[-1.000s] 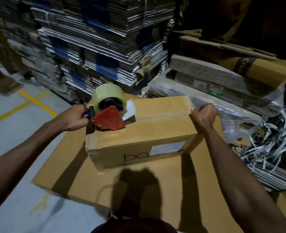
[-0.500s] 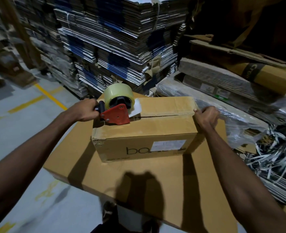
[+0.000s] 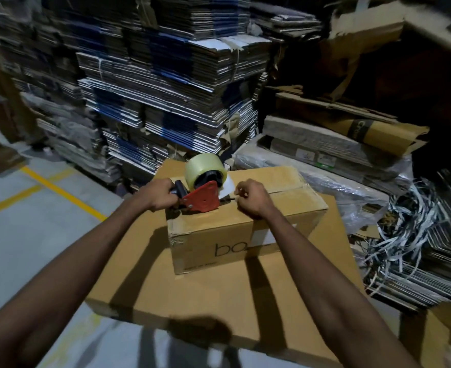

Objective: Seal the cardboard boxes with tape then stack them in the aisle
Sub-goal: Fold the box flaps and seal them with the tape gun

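Flattened carton stacks [image 3: 166, 83] ahead of me, plastic-wrapped bundle [image 3: 325, 166] beside, tangled strapping [image 3: 410, 229] at my right (messy), yellow floor line [image 3: 60, 191].

Grey concrete floor [image 3: 20, 235] spreading at the left, crossed by yellow painted lines [image 3: 60, 191] meeting at an angle. Tall bundles of flattened cardboard [image 3: 171, 83] rising behind, edges showing white, brown and blue, tied with thin string. To the right, more flat cartons wrapped in clear plastic film [image 3: 338, 181], lying under a crumpled brown carton [image 3: 378, 131]. Loose grey-white strapping [image 3: 418, 216] tangling at the right edge over low piles of flat board. Dim light throughout, darkest in the upper right corner, casting hard shadows toward the camera.
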### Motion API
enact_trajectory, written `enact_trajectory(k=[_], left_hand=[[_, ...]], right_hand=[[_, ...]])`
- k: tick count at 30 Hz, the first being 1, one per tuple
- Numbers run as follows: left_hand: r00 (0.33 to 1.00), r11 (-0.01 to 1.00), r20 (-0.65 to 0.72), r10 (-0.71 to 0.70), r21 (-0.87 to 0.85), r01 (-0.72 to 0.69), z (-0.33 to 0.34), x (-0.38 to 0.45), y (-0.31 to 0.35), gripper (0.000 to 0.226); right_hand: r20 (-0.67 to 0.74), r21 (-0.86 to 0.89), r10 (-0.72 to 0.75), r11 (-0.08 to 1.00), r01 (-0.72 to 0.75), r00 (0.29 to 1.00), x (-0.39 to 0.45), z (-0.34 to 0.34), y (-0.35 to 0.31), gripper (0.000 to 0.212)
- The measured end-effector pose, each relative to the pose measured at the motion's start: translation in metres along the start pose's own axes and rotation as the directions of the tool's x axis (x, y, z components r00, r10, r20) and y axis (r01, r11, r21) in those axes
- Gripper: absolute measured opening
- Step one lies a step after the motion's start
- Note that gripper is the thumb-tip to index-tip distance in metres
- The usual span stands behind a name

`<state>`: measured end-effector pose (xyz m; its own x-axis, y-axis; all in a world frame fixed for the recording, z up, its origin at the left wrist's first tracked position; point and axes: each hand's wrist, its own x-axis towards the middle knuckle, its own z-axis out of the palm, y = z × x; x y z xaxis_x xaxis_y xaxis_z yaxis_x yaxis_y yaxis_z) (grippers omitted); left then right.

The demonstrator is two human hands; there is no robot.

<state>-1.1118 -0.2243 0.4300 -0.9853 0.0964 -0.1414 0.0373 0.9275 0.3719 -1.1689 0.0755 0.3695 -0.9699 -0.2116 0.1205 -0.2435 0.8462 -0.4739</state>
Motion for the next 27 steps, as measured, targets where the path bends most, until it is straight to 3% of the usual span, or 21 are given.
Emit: enact_trajectory(k=[3,6,10,15,18,27], left_hand=[[1.000,0.997,0.005,0.010,-0.074,-0.010,-0.005,0.000,-0.006,0.019],[0.999,0.992,0.018,0.044,-0.116,-0.042,-0.008,-0.002,-0.007,0.021],[0.998,0.995,0.027,0.052,-0.084,-0.049,-0.006,-0.006,-0.008,0.017],[0.999,0.997,0.013,0.050,-0.059,-0.049,-0.004,-0.002,-0.012,0.027],[0.998,0.998,0.012,0.057,-0.040,-0.057,-0.005,0.001,-0.010,0.026],[0.996,0.995,-0.015,0.094,0.027,-0.093,-0.008,0.006,-0.010,0.026]], right_hand=[[0.032,0.137,0.001,0.990,-0.005,0.999,-0.008,0.021,-0.028,0.016],[-0.065,0.198,0.007,0.980,0.006,0.998,-0.024,0.035,-0.031,0.020],[-0.151,0.108,0.016,0.994,0.000,0.988,-0.037,0.043,-0.033,0.021],[0.021,-0.072,0.015,0.997,-0.013,1.000,-0.030,0.034,-0.052,0.044],[-0.001,-0.094,0.077,0.993,-0.077,0.997,-0.029,0.036,-0.064,0.057],[-0.061,-0.119,0.143,0.982,-0.150,0.988,-0.025,0.050,-0.060,0.055]])
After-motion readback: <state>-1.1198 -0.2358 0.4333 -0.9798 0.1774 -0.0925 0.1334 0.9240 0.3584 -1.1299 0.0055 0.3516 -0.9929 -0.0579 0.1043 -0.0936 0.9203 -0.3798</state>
